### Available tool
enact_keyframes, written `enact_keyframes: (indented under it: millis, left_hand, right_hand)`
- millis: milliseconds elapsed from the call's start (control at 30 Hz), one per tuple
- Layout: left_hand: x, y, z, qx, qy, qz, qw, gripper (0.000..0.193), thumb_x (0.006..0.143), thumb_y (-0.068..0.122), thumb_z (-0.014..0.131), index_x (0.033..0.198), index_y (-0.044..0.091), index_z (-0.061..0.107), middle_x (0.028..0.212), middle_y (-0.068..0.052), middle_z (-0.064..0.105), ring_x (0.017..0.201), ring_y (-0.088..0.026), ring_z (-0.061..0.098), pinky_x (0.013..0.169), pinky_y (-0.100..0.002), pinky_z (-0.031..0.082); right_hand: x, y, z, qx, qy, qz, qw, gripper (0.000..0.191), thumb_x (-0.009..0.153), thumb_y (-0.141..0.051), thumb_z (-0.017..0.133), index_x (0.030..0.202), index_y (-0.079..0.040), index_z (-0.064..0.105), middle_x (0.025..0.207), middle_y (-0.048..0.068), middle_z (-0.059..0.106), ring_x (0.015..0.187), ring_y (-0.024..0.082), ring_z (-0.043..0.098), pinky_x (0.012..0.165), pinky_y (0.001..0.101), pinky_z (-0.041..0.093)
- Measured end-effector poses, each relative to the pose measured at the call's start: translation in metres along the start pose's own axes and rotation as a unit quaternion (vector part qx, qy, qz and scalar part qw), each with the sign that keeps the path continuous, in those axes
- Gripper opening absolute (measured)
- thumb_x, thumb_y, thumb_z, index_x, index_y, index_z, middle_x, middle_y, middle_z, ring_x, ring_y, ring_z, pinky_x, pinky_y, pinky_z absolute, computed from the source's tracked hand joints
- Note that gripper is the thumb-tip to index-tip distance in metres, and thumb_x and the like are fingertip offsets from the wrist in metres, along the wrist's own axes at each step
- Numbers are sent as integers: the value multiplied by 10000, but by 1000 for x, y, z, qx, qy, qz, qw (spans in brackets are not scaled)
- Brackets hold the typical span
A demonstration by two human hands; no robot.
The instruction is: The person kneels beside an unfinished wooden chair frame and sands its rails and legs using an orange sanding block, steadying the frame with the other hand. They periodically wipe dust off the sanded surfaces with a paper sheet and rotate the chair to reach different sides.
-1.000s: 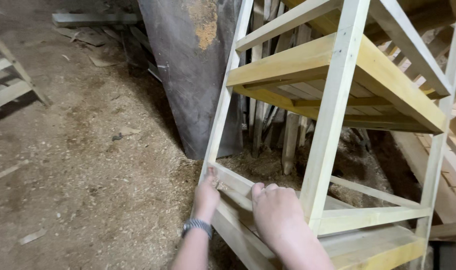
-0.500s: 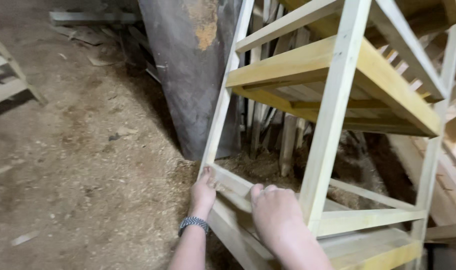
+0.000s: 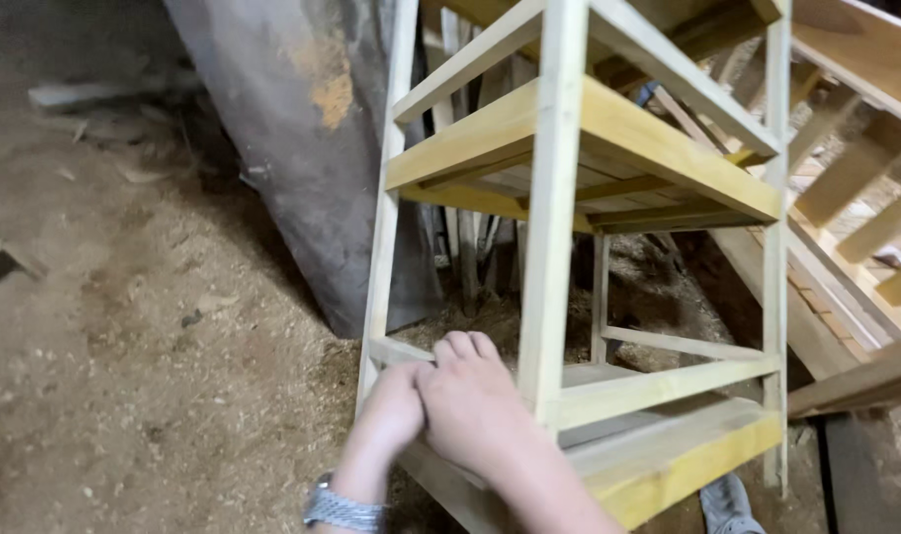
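A pale wooden shelf frame [image 3: 554, 198] with yellow-edged shelves stands tilted on the sawdust floor. Both of my hands rest on its lower side rail [image 3: 396, 351], close together near the front left post. My left hand [image 3: 391, 410], with a metal watch [image 3: 343, 509] on the wrist, grips that rail. My right hand [image 3: 475, 400] lies over the rail right beside it, fingers curled down on the wood. The lower shelf [image 3: 668, 450] runs to the right of my hands.
A dark, stained slab [image 3: 312, 148] leans behind the frame at the left. More wooden frames [image 3: 856, 188] are stacked at the right. Sawdust covers the floor [image 3: 144, 326]. Scrap boards [image 3: 85, 94] lie far left. A grey shoe [image 3: 727, 504] shows at the bottom.
My hands have drawn together on the lower rail. The view has shifted slightly and the frame sits closer.
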State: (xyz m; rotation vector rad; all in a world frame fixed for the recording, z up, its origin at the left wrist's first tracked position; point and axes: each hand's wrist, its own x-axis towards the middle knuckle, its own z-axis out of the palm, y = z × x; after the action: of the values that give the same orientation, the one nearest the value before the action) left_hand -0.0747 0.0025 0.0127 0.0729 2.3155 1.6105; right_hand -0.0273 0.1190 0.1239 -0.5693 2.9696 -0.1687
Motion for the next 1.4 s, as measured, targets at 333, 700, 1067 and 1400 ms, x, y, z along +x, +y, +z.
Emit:
enact_keyframes:
  millis: [333, 700, 1067, 1400]
  left_hand:
    - [-63, 54, -2, -314, -166, -10, 935, 380, 877, -37, 519, 1213, 5, 691, 1007, -75, 765, 811, -127, 706, 721, -272, 582]
    - [-92, 62, 79, 50, 133, 179, 973, 484, 922, 263, 648, 1346, 42, 572, 1352, -159, 563, 1218, -248, 543, 1018, -417, 450]
    - [-51, 62, 107, 127, 110, 173, 971, 450, 945, 465, 575, 997, 23, 642, 1100, -154, 639, 1201, -325, 523, 1090, -447, 389]
    - [-43, 54, 120, 62, 182, 239, 952, 387, 1005, 390, 524, 932, 30, 648, 1011, -165, 623, 1105, -361, 511, 1015, -489, 371]
  right_hand:
    - [-86, 10, 38, 500, 490, 71, 711, 719, 808, 7, 699, 1455, 26, 388, 1383, 172, 493, 1256, 277, 545, 1063, 379, 448]
    - [-131, 101, 19, 519, 554, 101, 643, 386, 1026, -78, 420, 1407, -15, 423, 1299, 125, 635, 1190, 198, 666, 1060, 330, 533]
    - [-112, 150, 87, 309, 295, 223, 876, 488, 977, -220, 345, 1376, -40, 562, 1300, 112, 660, 1301, 294, 498, 1146, 441, 305]
    - [-102, 96, 79, 346, 333, 232, 846, 539, 925, -165, 460, 1438, -15, 526, 1415, 165, 563, 1362, 299, 476, 1195, 469, 264]
